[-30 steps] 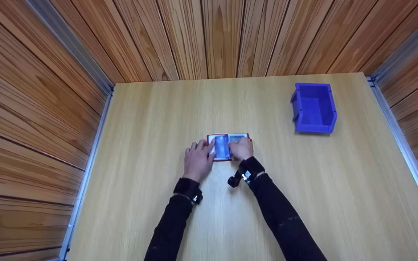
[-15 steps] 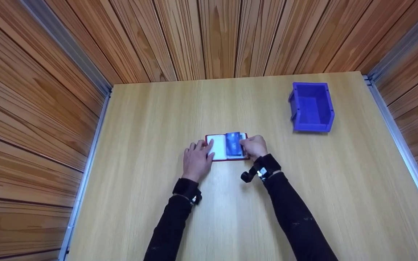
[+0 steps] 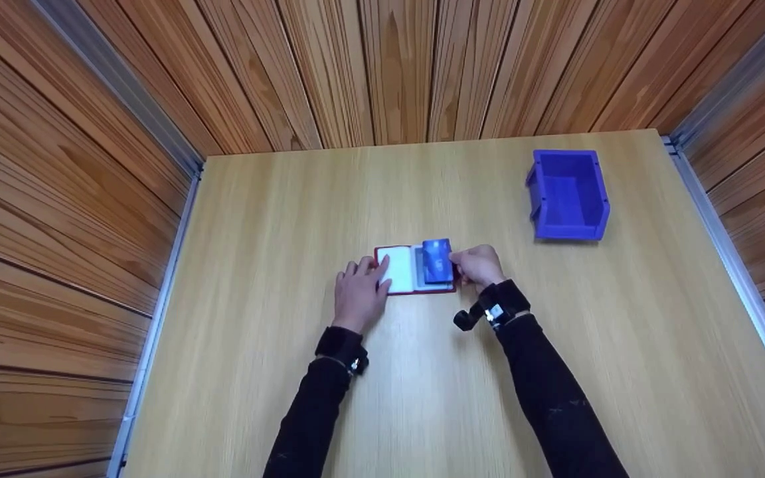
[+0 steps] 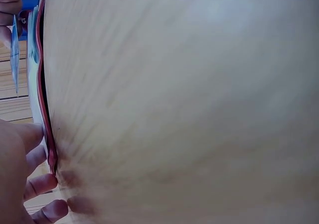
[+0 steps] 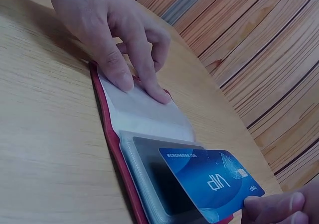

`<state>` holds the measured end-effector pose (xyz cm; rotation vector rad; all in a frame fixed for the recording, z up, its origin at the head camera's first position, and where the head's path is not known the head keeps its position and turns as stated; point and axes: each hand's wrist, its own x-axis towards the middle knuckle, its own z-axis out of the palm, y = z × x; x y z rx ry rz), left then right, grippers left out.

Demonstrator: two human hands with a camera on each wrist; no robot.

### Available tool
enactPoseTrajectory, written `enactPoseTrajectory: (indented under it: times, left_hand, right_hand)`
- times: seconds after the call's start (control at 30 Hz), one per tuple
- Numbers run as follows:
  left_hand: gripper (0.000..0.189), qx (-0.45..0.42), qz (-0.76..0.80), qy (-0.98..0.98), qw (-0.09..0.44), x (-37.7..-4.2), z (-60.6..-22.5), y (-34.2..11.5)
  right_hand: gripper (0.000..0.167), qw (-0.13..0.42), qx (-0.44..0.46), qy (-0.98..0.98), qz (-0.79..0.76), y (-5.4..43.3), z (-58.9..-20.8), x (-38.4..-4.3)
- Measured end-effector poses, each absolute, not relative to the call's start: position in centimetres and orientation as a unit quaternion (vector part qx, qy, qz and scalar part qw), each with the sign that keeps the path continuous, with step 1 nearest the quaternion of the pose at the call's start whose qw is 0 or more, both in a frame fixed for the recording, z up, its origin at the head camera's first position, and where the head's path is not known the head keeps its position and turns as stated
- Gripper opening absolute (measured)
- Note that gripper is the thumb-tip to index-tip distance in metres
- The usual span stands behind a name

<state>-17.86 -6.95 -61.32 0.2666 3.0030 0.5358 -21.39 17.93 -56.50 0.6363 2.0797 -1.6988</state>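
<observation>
A red card holder with clear plastic sleeves lies spread open on the table, mid-table in the head view. My left hand rests on its left side, thumb and index finger laid on the whitish sleeve. Between the thumb and fingers of my right hand is a blue card, pinched by one edge. It reads "VIP" and shows a chip in the right wrist view. The card is held tilted over the right-hand stack of sleeves, where a dark pocket shows beneath it.
A blue plastic bin stands at the back right of the wooden table. Wood-plank walls with metal corner rails enclose the back and both sides. Each wrist wears a black camera strap.
My right hand has drawn the blue card rightward, from the left half of the card holder to over its right half. The left hand keeps its place on the left side.
</observation>
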Motion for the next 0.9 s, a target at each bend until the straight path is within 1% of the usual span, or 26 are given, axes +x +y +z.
enactPoseTrajectory:
  times: [0.13,0.37,0.6,0.67,0.73,0.83,0.9]
  left_hand:
    - [0.054,0.084,0.177,0.980,0.042,-17.9,-61.3,-6.9]
    - [0.054,0.085,0.182,0.979,0.038,-17.8,-61.2,-6.9]
    - [0.054,0.083,0.183,0.979,0.038,-17.7,-61.0,-7.0]
    - [0.054,0.082,0.185,0.979,0.039,-17.7,-61.0,-7.0]
    - [0.054,0.082,0.187,0.978,0.040,-17.7,-61.0,-7.0]
    - [0.054,0.084,0.185,0.979,0.037,-17.7,-61.0,-6.9]
    - [0.053,0.085,0.185,0.978,0.034,-17.7,-61.1,-6.9]
  right_hand:
    - [0.035,0.193,0.219,0.743,-0.603,18.2,-56.3,-21.4]
    - [0.019,0.181,0.209,0.735,-0.619,19.9,-54.6,-21.8]
    - [0.017,0.167,0.202,0.735,-0.626,22.9,-52.2,-22.9]
    - [0.017,0.155,0.202,0.729,-0.636,24.0,-51.5,-23.2]
    - [0.021,0.139,0.204,0.723,-0.646,25.3,-50.8,-23.5]
    - [0.024,0.100,0.224,0.713,-0.657,27.2,-49.7,-23.8]
    - [0.018,0.077,0.242,0.710,-0.657,28.5,-48.9,-24.0]
